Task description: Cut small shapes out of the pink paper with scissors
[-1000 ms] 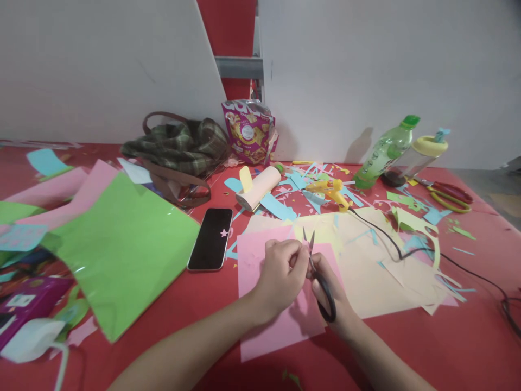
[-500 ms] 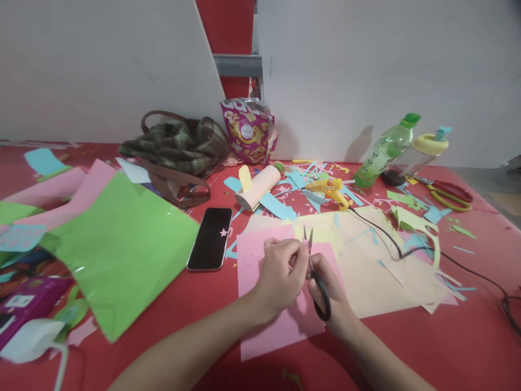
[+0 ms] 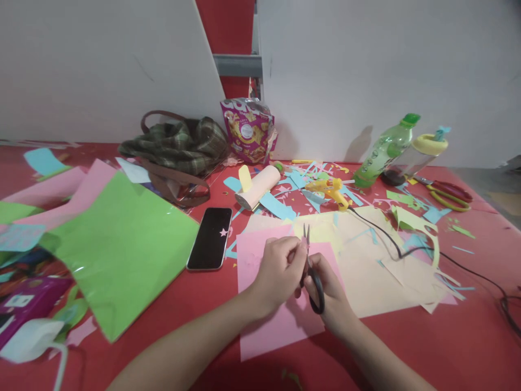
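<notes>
My right hand (image 3: 330, 293) grips small black-handled scissors (image 3: 311, 269), their blades nearly closed and pointing away from me. My left hand (image 3: 280, 270) is closed in a pinch on a tiny pink paper piece (image 3: 303, 247) held right at the blades. Both hands hover over a pink paper sheet (image 3: 277, 320) lying on the red table (image 3: 468, 342). Cream paper sheets (image 3: 386, 271) lie just to the right of my hands.
A black phone (image 3: 210, 237) and a big green sheet (image 3: 122, 244) lie to the left. A yellow glue gun (image 3: 331, 191) with black cord (image 3: 407, 250), a paper roll (image 3: 259, 187), a plaid bag (image 3: 179, 146), a snack packet (image 3: 249, 130), bottles (image 3: 385, 151) and red scissors (image 3: 445, 194) sit behind. Scraps are scattered about.
The scissor blades have closed from slightly apart to nearly together. My right hand and the scissors have shifted a little to the left and away from me.
</notes>
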A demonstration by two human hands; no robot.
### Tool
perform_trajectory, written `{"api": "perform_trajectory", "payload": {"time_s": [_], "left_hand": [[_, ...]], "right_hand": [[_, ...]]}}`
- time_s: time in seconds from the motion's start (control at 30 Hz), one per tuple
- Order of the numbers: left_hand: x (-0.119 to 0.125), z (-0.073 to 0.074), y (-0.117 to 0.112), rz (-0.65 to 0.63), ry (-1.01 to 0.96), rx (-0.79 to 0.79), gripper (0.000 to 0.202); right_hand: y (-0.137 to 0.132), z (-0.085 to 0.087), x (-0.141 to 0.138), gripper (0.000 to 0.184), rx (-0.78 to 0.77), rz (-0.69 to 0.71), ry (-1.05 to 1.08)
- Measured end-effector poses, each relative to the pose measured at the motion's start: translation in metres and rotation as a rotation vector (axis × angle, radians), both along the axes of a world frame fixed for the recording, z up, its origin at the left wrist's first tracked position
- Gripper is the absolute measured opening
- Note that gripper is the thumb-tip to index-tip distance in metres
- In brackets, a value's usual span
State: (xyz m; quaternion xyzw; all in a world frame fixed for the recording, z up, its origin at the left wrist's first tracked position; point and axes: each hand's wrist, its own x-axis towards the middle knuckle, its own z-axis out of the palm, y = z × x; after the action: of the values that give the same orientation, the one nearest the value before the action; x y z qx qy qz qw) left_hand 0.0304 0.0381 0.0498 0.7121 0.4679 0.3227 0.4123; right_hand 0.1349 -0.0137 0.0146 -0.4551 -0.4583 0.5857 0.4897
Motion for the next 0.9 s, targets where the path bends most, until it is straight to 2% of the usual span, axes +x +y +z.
{"api": "perform_trajectory", "payload": {"time_s": [0.13,0.27,0.5,0.67,0.9], "left_hand": [[-0.003,0.001,0.004,-0.022,-0.062,-0.123,0.033],[-0.007,0.004,0.009,-0.106,-0.094,-0.220,0.030],[-0.017,0.004,0.019,-0.445,0.071,-0.313,0.030],[-0.024,0.001,0.022,-0.600,0.172,-0.262,0.033],[-0.027,0.007,0.027,-0.685,0.230,-0.150,0.034]], "right_hand": [[0.002,-0.002,-0.001,0.024,-0.031,0.002,0.080],[0.006,-0.004,0.002,0.024,-0.056,-0.105,0.156],[0.014,-0.002,0.008,0.019,-0.028,-0.281,0.303],[0.015,0.001,0.009,0.023,-0.066,-0.205,0.366],[0.011,0.000,0.008,0.027,-0.094,-0.136,0.354]]}}
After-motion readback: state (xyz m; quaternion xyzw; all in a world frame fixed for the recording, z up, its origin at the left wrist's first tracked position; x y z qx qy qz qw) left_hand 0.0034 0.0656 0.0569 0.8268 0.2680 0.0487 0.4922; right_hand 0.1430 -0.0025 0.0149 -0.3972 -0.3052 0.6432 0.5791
